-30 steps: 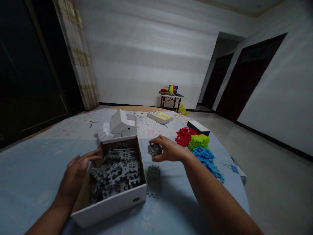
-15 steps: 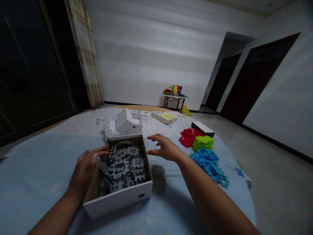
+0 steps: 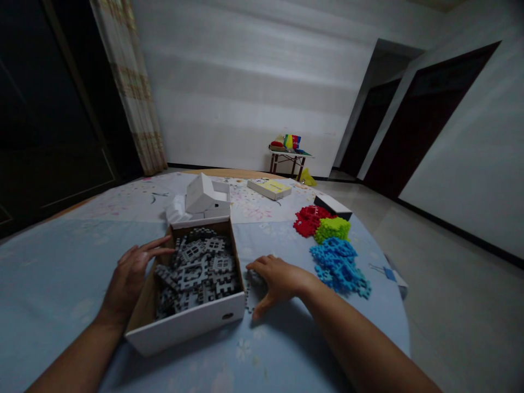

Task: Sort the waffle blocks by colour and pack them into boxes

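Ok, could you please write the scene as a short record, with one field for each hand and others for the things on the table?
Left hand: the left hand is at the open box, fingers extended over its left wall
Right hand: the right hand is curved over grey pieces beside the box; firm grip cannot be told
Box contents: a heap of grey interlocking pieces
Coloured piles: red, green, blue
Farther back: yellow-and-white box
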### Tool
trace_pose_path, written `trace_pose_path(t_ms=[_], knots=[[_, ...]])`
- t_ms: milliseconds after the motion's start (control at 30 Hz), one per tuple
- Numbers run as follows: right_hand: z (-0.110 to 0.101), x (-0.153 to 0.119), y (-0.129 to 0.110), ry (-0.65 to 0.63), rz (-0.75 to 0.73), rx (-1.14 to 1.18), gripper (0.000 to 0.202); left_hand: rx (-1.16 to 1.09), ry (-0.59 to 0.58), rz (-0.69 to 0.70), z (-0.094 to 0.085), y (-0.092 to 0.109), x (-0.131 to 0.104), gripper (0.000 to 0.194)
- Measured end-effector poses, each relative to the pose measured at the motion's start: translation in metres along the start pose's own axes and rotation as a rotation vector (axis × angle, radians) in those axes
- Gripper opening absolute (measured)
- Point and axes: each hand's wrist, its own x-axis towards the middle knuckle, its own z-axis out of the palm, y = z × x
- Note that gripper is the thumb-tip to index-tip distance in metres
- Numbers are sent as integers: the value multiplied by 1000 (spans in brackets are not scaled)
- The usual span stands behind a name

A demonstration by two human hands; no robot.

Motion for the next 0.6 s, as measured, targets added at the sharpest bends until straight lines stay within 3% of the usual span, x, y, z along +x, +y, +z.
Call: trace_pose_path(t_ms=[167, 333, 600], knots=[[4, 2, -2, 18, -6, -41, 104, -142, 5, -19, 0, -2, 0, 42], [-1, 2, 11, 59, 35, -14, 99, -196, -16, -74, -1, 1, 1, 47], [-6, 5, 32, 195, 147, 47, 96, -145, -2, -39, 1, -1, 0, 38]])
